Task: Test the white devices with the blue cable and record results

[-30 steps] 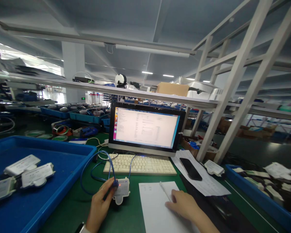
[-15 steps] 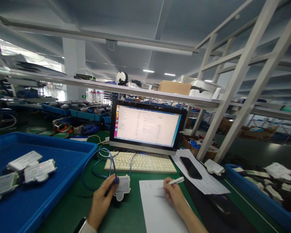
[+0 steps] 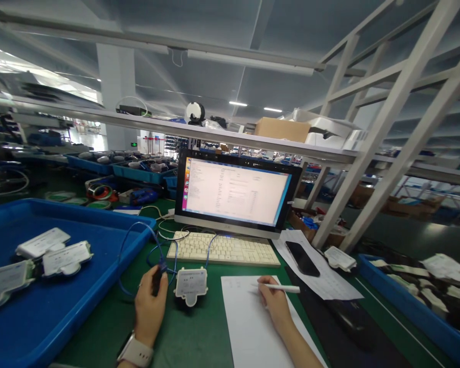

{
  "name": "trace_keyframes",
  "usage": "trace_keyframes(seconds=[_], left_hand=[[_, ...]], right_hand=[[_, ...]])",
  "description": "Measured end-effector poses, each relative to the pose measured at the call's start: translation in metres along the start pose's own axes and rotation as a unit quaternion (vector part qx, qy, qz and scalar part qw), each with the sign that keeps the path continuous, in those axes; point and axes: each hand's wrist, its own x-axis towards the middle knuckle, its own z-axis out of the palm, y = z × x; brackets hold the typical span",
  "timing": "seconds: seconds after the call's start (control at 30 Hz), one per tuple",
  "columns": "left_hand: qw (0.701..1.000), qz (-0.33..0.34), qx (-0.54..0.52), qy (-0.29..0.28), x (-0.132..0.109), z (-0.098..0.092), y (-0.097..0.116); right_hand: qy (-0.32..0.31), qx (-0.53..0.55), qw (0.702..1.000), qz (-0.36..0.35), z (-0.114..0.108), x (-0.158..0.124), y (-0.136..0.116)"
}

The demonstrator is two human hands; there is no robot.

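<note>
My left hand (image 3: 152,301) is closed on the plug end of a blue cable (image 3: 162,260), held just left of a small white device (image 3: 191,287). The device lies on the green bench top, apart from the plug. Its label faces up. My right hand (image 3: 273,306) grips a white pen (image 3: 285,288) over a sheet of white paper (image 3: 249,327), with faint marks near its top left. The pen's tip is at the paper, but whether it touches I cannot tell.
A blue tray (image 3: 72,306) at left holds several white devices (image 3: 67,259). Ahead stand a keyboard (image 3: 222,250) and a monitor (image 3: 235,191). To the right lie a phone (image 3: 302,259) on papers, a dark mouse (image 3: 347,317), another white device (image 3: 340,259) and a filled blue bin (image 3: 410,304).
My left hand has pulled the cable plug off the white device and moved left. My right hand stays over the paper, the pen now lying flatter in it.
</note>
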Motion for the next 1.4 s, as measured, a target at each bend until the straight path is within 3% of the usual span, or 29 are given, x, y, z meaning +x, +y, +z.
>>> trace_keyframes(seconds=[0.33,0.57,0.93,1.4], left_hand=[[0.996,0.021,0.069,-0.043,0.006,-0.001,0.003],[0.996,0.024,0.07,-0.058,0.006,0.0,0.003],[0.994,0.028,0.087,-0.063,0.005,0.0,0.004],[0.993,0.03,0.093,-0.066,0.003,-0.001,0.006]], right_hand=[[0.002,-0.009,1.0,0.006,0.005,-0.004,-0.015],[-0.046,-0.049,0.998,0.002,0.03,-0.008,-0.028],[-0.021,-0.182,0.983,-0.028,0.049,-0.015,-0.01],[-0.039,-0.237,0.97,-0.038,0.049,-0.019,-0.017]])
